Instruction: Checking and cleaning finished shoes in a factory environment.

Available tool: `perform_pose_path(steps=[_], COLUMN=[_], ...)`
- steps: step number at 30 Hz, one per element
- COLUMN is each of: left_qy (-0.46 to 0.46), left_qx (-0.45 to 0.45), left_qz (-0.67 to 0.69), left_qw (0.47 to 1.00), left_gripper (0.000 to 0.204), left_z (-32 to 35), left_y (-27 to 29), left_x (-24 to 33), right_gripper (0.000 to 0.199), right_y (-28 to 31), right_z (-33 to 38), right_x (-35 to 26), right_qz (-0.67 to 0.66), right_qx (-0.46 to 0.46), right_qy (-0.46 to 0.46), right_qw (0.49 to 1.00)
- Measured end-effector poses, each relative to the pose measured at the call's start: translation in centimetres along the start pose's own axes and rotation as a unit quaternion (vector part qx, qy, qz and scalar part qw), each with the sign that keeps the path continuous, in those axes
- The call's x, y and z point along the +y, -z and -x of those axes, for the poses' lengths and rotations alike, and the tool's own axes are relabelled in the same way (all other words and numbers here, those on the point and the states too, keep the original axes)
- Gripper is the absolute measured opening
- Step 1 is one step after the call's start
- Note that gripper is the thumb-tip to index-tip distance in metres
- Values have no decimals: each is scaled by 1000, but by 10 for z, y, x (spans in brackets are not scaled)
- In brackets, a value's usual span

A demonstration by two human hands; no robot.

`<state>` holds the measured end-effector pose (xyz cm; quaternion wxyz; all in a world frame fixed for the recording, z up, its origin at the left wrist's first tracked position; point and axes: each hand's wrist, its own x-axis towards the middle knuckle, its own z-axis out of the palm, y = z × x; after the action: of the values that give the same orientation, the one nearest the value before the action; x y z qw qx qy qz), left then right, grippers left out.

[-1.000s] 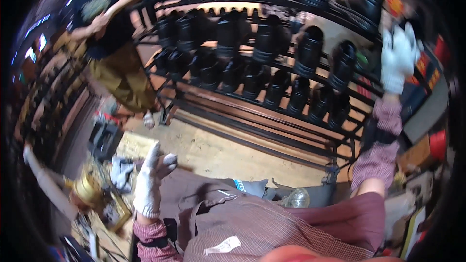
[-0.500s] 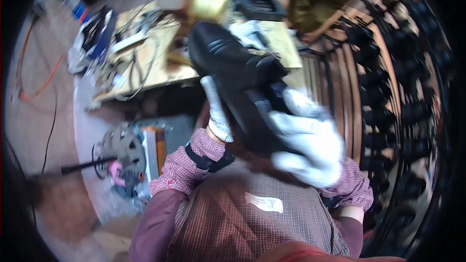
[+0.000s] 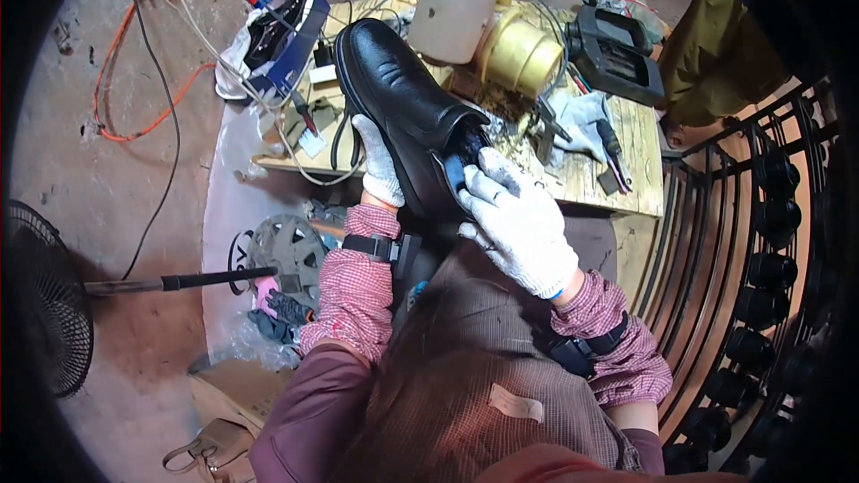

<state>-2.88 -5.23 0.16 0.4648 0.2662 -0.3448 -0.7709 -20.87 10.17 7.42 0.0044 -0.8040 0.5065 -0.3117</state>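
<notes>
A black leather slip-on shoe (image 3: 394, 80) is held up in front of me, toe pointing away and to the left, with its opening toward me. My left hand (image 3: 379, 165), in a white knit glove, is closed around its left side and sole; most of those fingers are hidden beneath the shoe. My right hand (image 3: 523, 225), gloved the same way, is at the opening, fingers bent over the collar near the heel. Some of its fingertips are out of sight at the dark lining.
A wooden workbench (image 3: 640, 156) carries a yellow ringed machine part (image 3: 521, 52), a black tray-like block (image 3: 617, 49), a spare glove (image 3: 577, 121) and hand tools. Black shoes fill a metal rack (image 3: 689, 295) at right. A fan (image 3: 45, 300) stands left. Cables hang nearby.
My right hand has shifted from the heel area to the shoe's opening, fingers closer together. The left hand keeps its hold. My view has turned, and the motion blur is gone.
</notes>
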Motion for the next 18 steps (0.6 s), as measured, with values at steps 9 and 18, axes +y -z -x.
perform_pose_path(steps=[9,18], left_qy=[30,186], left_qx=[-138,-192], left_qz=[150,368], left_qw=[978,891], left_gripper=[109,81], left_z=[-28,-17], left_y=[19,-28], left_x=[-24,-13], right_gripper=[48,36], right_y=[-8,16], right_z=[-10,-42], right_x=[-19,-37], right_qz=[92,145], right_qx=[-14,19], right_qy=[-36,19], right_qw=[995,989])
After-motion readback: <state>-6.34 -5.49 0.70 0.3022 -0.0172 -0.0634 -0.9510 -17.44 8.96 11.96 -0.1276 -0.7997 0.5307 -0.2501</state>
